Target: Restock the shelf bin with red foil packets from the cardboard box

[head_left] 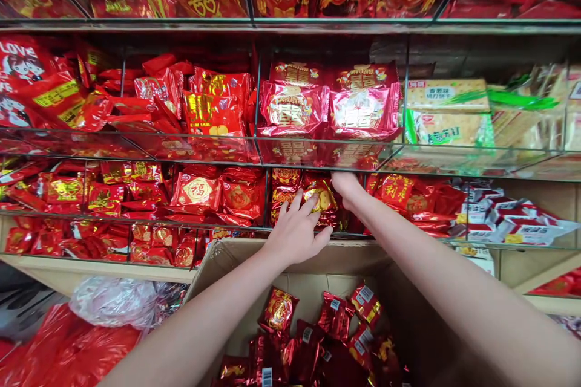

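The left hand is hanging palm down at the front of a narrow, dark-framed shelf compartment, its fingers spreading apart and grasping nothing that shows. A small, shiny red-and-gold foil packet is lying in that compartment, just beyond the left fingertips and between the two hands; whether the fingertips are touching it is hard to tell. The right hand is sitting at the compartment's right side, just right of this packet, with its fingers hiding from view, so its grip cannot be told. More dark-red foil packets are standing behind and left of the left fingers. Directly below the hands, an open brown cardboard box is holding loose, dark-red square foil packets, some showing white barcode labels. Glossy pink-and-red wrapped packets are filling the compartment above the hands.
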`<state>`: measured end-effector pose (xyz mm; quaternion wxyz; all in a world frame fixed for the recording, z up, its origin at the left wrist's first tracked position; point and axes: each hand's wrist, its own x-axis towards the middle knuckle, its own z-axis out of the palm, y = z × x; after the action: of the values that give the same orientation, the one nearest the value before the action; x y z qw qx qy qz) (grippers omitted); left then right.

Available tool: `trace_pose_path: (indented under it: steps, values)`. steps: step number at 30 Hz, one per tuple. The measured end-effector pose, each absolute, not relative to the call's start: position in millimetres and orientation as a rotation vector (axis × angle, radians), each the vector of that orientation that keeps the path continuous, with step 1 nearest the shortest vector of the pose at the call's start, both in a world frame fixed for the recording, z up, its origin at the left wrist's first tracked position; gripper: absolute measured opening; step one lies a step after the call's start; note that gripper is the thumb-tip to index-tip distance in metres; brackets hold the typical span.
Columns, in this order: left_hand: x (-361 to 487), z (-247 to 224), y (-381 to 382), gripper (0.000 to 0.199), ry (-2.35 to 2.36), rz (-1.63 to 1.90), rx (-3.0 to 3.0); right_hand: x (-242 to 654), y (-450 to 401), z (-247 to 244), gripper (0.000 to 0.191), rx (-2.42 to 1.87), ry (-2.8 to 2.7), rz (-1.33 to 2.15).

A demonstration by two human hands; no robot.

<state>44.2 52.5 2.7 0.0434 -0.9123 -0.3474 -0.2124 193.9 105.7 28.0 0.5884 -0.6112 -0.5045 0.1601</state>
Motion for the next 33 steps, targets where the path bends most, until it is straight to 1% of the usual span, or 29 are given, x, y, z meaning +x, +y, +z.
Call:
trace_pose_path:
  steps: [1,2,3,5,7,9,11,16,19,21,23,26,28,30,31,32,33]
  values:
    - [44,2,52,0.044,-1.058,-0.664,-2.801,192,84,26,0.030,-1.429,-1.207,0.338]
    - [44,2,52,0.044,-1.050,-0.680,-2.813,190,60,23,0.028,-1.412,-1.326,0.215]
    - [44,1,51,0.043,-1.038,-0.690,-2.827,190,35,19,0.026,-1.334,-1.470,0.071]
    - [44,0,53,0.040,-1.017,-0.711,-2.850,190,-12,9,0.020,-1.143,-1.837,-0.076]
    - [44,-3,57,0.036,-1.028,-0.764,-2.857,192,-44,-1,0.018,-1.053,-2.193,-0.079]
    - [44,-5,62,0.035,-1.097,-0.875,-2.829,195,-56,-9,0.018,-1.119,-2.437,-0.041]
    - [44,-7,67,0.036,-1.188,-0.995,-2.777,197,-52,-12,0.020,-1.254,-2.475,-0.015]
    - [43,-7,70,0.038,-1.241,-1.115,-2.726,200,-30,4,0.020,-1.411,-2.172,0.003]
    - [42,-7,68,0.036,-1.208,-1.191,-2.714,199,-33,8,0.018,-1.482,-2.194,0.092]
    - [40,-7,66,0.034,-1.193,-1.262,-2.699,197,-40,-1,0.018,-1.518,-2.297,0.233]
    - [38,-7,65,0.032,-1.184,-1.292,-2.696,194,-48,-19,0.018,-1.583,-2.460,0.418]
    - [36,-7,63,0.029,-1.172,-1.281,-2.706,187,-55,-55,0.016,-1.805,-2.668,0.628]
    - [35,-7,62,0.027,-1.190,-1.271,-2.717,183,-57,-76,0.029,-1.968,-2.732,0.657]
    - [35,-8,61,0.025,-1.234,-1.262,-2.728,180,-58,-84,0.041,-2.053,-2.755,0.684]
    - [34,-8,61,0.025,-1.250,-1.261,-2.733,179,-59,-82,0.042,-2.066,-2.752,0.695]
    - [34,-8,61,0.024,-1.257,-1.269,-2.736,179,-60,-76,0.038,-2.061,-2.733,0.698]
    - [33,-7,61,0.024,-1.259,-1.285,-2.738,178,-61,-65,0.030,-2.021,-2.697,0.710]
